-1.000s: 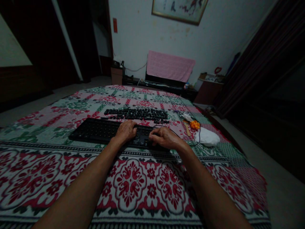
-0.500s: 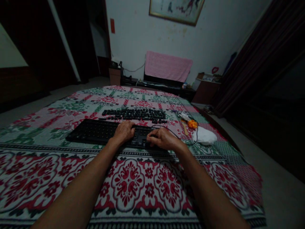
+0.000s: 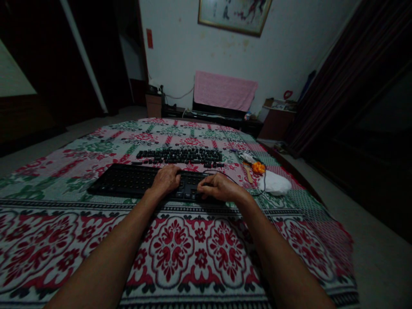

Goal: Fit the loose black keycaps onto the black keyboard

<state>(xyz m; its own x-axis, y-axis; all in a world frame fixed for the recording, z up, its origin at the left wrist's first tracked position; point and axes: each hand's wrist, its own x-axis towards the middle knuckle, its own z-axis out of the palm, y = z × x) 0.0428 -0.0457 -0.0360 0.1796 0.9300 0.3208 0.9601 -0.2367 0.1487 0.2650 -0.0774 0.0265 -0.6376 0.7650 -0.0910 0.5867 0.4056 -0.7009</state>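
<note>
A black keyboard (image 3: 122, 178) lies across the patterned bedspread, most of its left part bare of keycaps, with a few caps at its lower right. My left hand (image 3: 165, 179) rests over its middle, fingers bent toward the far edge and holding it. Above the right end, the fingers of my right hand (image 3: 216, 187) are pinched together near the remaining caps. Whatever is between those fingertips is too dark and small to make out. Behind the keyboard, many loose black keycaps (image 3: 183, 155) lie in rows on the cloth.
To the right lie a white plastic bag (image 3: 277, 183), an orange object (image 3: 258, 167), a flat tan stick (image 3: 248, 174) and a dark cable (image 3: 265, 182). Beyond the bedspread (image 3: 199, 231), a pink towel (image 3: 225, 90) hangs over a screen by the wall.
The view has shifted slightly. Both hands keep nearly the same place on the keyboard, with only a slight change at the right fingers.
</note>
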